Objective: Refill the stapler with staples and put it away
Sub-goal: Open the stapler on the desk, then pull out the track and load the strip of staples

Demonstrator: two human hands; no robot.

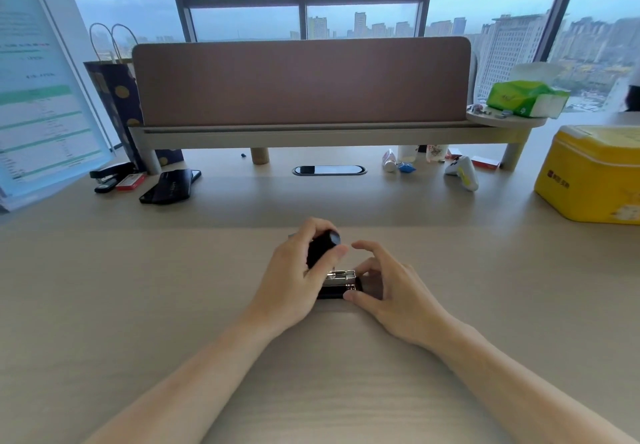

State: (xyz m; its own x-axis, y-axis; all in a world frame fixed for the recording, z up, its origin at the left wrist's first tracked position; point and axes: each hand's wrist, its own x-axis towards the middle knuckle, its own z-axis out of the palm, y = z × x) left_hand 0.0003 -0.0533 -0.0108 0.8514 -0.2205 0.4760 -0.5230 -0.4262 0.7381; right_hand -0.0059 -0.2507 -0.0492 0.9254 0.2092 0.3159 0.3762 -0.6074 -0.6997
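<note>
Stapler [337, 279] open btwn hands, left hand [294, 281] gripping lid, right hand [384, 288] at base

- Both bare forearms reach forward, converging toward the middle
- left hand [298, 272] curled in a grip, thumb stretched across to the right, fingers wrapped over the top
- right hand [388, 284] palm down, fingers bent and spread, thumb tip pressed low

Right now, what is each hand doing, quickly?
Left hand: closed around the raised black top of the stapler.
Right hand: fingers curled at the stapler's open metal tray, thumb on its base; a firm grip cannot be told.
</note>
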